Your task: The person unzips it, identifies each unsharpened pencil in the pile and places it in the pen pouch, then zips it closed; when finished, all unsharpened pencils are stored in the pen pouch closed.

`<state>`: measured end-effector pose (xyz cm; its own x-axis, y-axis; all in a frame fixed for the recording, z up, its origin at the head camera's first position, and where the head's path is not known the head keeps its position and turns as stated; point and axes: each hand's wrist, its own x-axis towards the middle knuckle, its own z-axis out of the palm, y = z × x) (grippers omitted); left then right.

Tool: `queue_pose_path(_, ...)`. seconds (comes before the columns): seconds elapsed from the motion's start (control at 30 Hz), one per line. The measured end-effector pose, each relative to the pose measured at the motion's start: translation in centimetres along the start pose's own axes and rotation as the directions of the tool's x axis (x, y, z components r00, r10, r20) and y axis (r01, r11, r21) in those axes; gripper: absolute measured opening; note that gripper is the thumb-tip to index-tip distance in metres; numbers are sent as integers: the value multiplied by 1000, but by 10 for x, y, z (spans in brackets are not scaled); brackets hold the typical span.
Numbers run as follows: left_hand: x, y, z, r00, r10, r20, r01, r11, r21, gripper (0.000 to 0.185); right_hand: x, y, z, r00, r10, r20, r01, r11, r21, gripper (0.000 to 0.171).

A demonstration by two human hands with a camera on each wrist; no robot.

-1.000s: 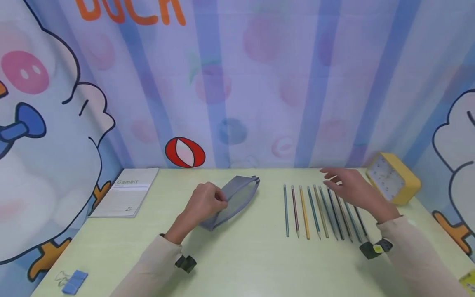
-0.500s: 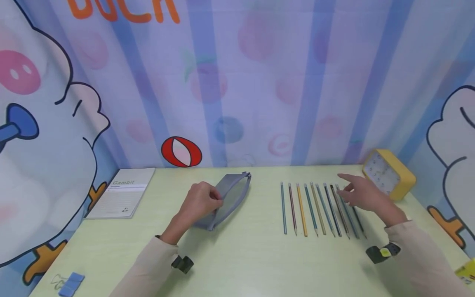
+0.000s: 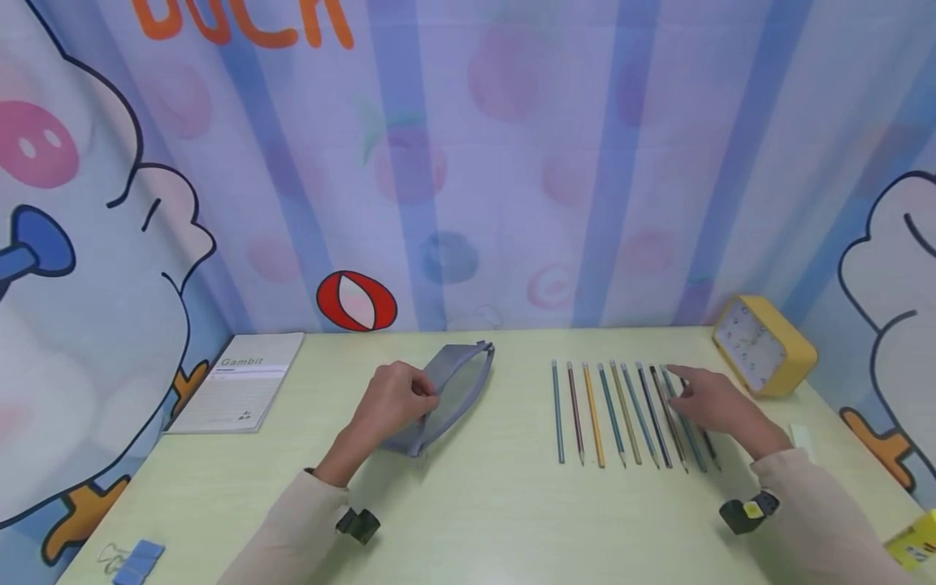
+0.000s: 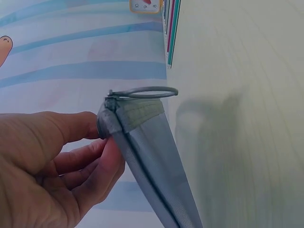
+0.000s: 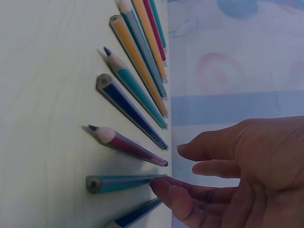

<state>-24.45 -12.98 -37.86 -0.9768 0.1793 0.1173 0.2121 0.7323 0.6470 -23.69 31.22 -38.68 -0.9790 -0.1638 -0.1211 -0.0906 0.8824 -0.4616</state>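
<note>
Honestly, with the left hand [image 3: 398, 398] pinching the pouch [image 3: 455, 392] and the right hand [image 3: 712, 400], loosely parted, at the right end of the closely laid pencils [image 3: 625, 413], I'd worry a slightly wide grasp could roll a neighbour askew.

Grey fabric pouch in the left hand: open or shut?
Open: the head view shows the grey fabric pouch with its edges bowed apart, the left hand pinching one side.
</note>
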Motion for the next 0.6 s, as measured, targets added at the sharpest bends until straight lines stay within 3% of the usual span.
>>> queue_pose_path(0.33, 0, -4, 0, 1000, 17, -3, -17, 1000, -16, 6, 10, 5, 5, 1000, 2, -26, -4, 995, -101, 60)
queue_pose_path(0.6, 0, -5, -1, 999, 38, -2, -38, 999, -3, 5, 18, 8, 12, 998, 44, -36, -47, 994, -96, 62)
